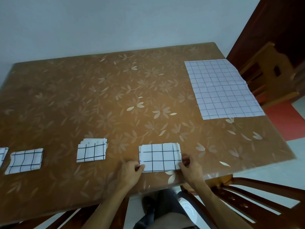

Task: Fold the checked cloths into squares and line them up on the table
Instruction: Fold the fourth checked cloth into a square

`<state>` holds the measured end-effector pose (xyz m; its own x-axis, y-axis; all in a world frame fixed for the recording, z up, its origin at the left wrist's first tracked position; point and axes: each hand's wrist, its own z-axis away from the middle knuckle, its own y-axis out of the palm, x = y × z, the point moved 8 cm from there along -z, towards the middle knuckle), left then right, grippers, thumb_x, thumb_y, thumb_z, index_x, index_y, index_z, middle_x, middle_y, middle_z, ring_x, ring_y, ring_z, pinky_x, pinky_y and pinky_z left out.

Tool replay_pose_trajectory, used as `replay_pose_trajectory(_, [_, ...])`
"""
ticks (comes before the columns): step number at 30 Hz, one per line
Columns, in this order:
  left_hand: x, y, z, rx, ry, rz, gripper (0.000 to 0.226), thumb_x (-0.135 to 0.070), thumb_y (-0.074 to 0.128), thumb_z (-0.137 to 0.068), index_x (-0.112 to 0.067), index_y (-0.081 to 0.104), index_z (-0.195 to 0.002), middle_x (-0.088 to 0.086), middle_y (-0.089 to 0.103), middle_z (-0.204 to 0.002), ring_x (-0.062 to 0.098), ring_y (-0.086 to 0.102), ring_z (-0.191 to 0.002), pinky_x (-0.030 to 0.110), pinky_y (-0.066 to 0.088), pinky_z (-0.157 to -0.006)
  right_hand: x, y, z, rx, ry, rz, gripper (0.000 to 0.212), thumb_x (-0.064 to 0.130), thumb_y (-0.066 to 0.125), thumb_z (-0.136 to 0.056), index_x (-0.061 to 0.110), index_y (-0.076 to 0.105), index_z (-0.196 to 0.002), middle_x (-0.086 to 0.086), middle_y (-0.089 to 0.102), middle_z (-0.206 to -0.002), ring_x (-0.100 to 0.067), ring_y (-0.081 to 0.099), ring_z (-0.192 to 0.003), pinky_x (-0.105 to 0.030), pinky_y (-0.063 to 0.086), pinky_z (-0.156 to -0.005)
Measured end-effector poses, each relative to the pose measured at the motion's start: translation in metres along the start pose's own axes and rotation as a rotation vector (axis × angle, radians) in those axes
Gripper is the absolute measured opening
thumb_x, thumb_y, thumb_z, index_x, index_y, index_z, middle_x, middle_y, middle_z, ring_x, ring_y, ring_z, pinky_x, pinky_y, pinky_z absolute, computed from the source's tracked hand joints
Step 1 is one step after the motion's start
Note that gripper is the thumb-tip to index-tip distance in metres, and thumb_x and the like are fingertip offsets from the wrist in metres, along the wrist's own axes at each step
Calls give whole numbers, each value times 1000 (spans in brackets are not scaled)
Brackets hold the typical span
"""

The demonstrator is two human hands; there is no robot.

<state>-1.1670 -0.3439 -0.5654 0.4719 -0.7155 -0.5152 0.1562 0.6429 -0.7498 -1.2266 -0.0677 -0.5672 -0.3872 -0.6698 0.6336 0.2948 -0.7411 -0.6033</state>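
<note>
A brown table (115, 96) with a pale flower pattern stands against a plain light wall (115, 22). Near its front edge, a little right of the middle, lies a white checked cloth (159, 157), folded into a near-square, with layered edges showing along its far and right sides. Both hands are on it. The left hand (132, 172) pinches its near left corner between the thumb and curled fingers. The right hand (189, 169) pinches its near right corner, fingers bent round the edge. The cloth rests flat on the table between them.

To the left, along the same front strip, three more folded checked cloths lie in a row, apart from one another. The second cloth (91, 152) is nearest the hands, with stacked layers showing at its far edge. The third cloth (24, 161) lies further left and a bit skewed. The fourth cloth (3, 154) is cut off by the left edge of the view. At the far right corner of the table an unfolded cloth (222, 90) of the same check lies spread flat, its right side reaching the table's edge.

A slatted chair (247, 195) stands at the near right. Another wooden chair (267, 68) stands beyond the table's right side, beside a dark door (280, 22). A red mat (287, 119) lies on the pale floor there.
</note>
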Motion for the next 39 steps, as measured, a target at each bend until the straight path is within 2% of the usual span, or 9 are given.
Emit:
replay_pose_trajectory(4, [-2,-1,2,-53,-58,-52,38,-42,63,-91,-19,52,-63,-4,57,-64,11,54,-62,32,46,-59,-2,1,2,-29,37,-28,25,24,65,-91,20,49,-111,10,62,-87,-12,62,-81,-31,51,-73])
replay_pose_trajectory(8, [-15,-3,9,-133,-42,-141,21,-43,60,-90,-25,53,-100,-5,58,-98,11,58,-82,27,52,-64,-3,1,5,-80,28,-15,28,22,62,-91,20,47,-115,5,61,-90,-14,59,-81,-29,44,-70])
replay_pose_trajectory(12, [-45,7,6,-250,305,-402,72,-19,79,-73,-15,48,-138,14,49,-140,29,54,-122,39,52,-94,-6,2,6,-96,16,-21,30,25,60,-91,22,44,-117,2,62,-98,-17,61,-87,-33,50,-75])
replay_pose_trajectory(16, [-73,38,0,-105,565,-550,65,-12,67,-81,-18,47,-143,14,33,-158,32,33,-144,49,35,-115,2,-4,11,-168,-79,114,30,26,60,-94,15,45,-118,2,49,-114,-17,57,-89,-29,46,-73])
replay_pose_trajectory(18, [-70,51,-2,0,545,-573,63,-14,59,-86,-20,41,-146,11,28,-160,31,27,-147,50,26,-119,17,-4,13,-238,-300,366,29,23,63,-92,12,52,-116,-4,49,-114,-21,56,-93,-31,49,-76])
replay_pose_trajectory(21, [-67,55,-5,13,521,-609,65,-21,68,-78,-21,48,-140,11,39,-155,31,39,-141,51,34,-114,33,22,11,-186,-607,674,38,25,69,-83,19,60,-119,-7,54,-132,-27,58,-111,-37,51,-89])
replay_pose_trajectory(24, [-61,59,-8,-6,543,-641,63,-33,71,-79,-22,52,-138,11,46,-151,31,47,-136,49,41,-108,47,58,15,-46,-749,732,49,30,47,-90,13,54,-135,-10,42,-152,-28,42,-139,-44,42,-106])
replay_pose_trajectory(31, [-42,65,-8,5,527,-673,68,-46,37,-99,-24,11,-157,9,6,-166,29,9,-153,51,19,-121,26,74,3,87,-637,825,64,49,13,-103,14,8,-157,-9,-1,-164,-24,0,-152,-42,8,-119])
replay_pose_trajectory(39, [-24,45,-4,-4,434,-648,64,-59,21,-101,-34,5,-158,2,-9,-167,24,-7,-153,53,9,-122,11,26,-10,75,-527,847,72,56,-4,-95,17,-3,-156,-2,-9,-163,-21,-3,-151,-40,-1,-122])
